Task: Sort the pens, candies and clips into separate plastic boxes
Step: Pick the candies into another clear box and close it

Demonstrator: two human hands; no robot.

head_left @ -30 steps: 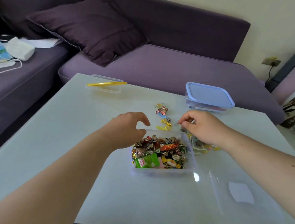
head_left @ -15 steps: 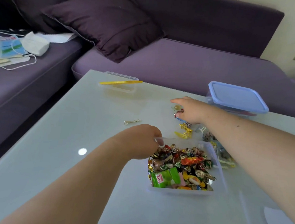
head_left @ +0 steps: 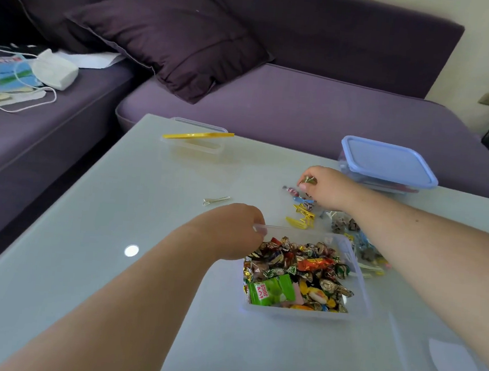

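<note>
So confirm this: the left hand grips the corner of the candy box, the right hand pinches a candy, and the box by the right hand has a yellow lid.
Wrong on one point. In the head view, the box beside the right hand has a blue lid, not yellow. The rest stands: the left hand grips the candy box corner, and the right hand pinches a candy.

contents of lidded blue box (head_left: 387,165) not discernible; right forearm (head_left: 426,254) hides part of clip pile (head_left: 362,243); left hand (head_left: 227,231) fingertips hidden.
</note>
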